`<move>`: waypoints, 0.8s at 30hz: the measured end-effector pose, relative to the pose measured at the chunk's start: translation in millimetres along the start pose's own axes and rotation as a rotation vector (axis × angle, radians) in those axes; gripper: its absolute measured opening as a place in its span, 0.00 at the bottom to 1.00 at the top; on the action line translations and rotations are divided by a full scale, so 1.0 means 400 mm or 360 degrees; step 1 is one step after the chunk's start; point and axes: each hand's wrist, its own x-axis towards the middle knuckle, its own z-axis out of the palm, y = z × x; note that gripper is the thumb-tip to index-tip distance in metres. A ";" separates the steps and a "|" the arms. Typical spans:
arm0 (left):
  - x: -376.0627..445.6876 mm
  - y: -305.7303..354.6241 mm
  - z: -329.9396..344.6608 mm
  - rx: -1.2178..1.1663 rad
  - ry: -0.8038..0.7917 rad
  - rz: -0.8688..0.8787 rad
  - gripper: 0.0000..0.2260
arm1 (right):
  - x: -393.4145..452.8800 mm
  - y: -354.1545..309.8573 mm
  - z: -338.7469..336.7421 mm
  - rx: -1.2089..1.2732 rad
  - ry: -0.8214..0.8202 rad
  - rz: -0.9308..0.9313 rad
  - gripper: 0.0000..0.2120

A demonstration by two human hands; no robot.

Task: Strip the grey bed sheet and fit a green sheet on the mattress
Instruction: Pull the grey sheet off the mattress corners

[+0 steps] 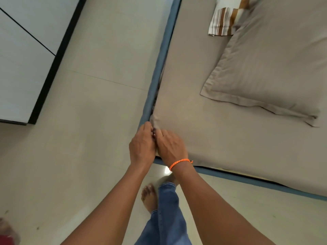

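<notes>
Left hand [142, 146] and right hand [170, 147] meet knuckle to knuckle at the near corner of the mattress, fingers curled into the grey bed sheet [221, 135] where it tucks against the blue bed frame [155, 80]. Sheet lies flat, fully on. Risk: grey pillow [269, 64] and striped pillow [221, 22] beyond sit on it; yanking drags them along. Both arms extended forward, wrists angled down. No green sheet visible.

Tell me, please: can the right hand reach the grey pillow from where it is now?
Probably yes. The right hand is at the sheet corner, and only bare sheet lies between it and the grey pillow.
</notes>
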 end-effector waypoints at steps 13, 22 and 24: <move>0.075 0.105 0.013 -0.0238 0.0057 0.0210 0.06 | 0.092 0.205 -0.102 -0.0509 0.0051 -0.0568 0.13; 0.216 0.410 0.115 -0.0498 -0.0130 0.0113 0.05 | 0.193 0.484 -0.178 -0.0655 -0.0046 -0.0387 0.06; 0.209 0.382 0.121 -0.0469 -0.0110 0.0162 0.05 | 0.200 0.482 -0.143 -0.0550 0.0007 -0.0277 0.04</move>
